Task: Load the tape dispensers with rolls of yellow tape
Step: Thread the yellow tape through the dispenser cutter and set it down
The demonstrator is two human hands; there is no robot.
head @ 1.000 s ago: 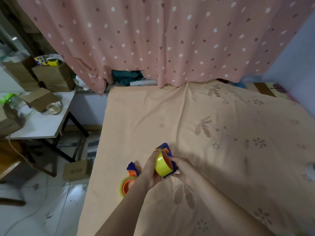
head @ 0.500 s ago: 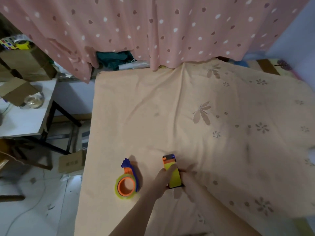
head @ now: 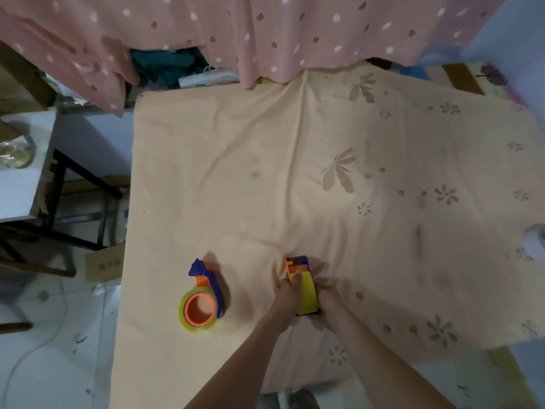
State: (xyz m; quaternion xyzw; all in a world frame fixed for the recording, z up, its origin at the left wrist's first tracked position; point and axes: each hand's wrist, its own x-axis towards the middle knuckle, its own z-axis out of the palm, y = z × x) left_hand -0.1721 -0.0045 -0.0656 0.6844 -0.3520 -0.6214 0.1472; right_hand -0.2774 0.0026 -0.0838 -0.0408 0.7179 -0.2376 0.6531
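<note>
Head view. Item one: loaded tape dispenser (head: 303,286), standing on edge on the peach floral bedsheet (head: 265,172), its orange-and-dark cutter end pointing away from the person and a roll of yellow tape (head: 309,293) seated in it, the yellow band facing up. Left hand (head: 287,293) closed against the dispenser's left side, fingers resting over the top of the roll; right hand (head: 326,302) pressed against its right side, fingers curled, the two hands gripping it between them. Item two: second tape dispenser (head: 203,299), lying flat on the sheet to the left of the first and apart from both hands, blue frame with orange hub, a yellow tape roll around the hub, blue cutter tip pointing away. Surroundings: pink polka-dot curtain (head: 265,31) hanging at the far edge of the bed; white side table (head: 20,184) at left, bearing a glass jar (head: 16,150); cardboard box (head: 104,265) on the floor beside the bed.
</note>
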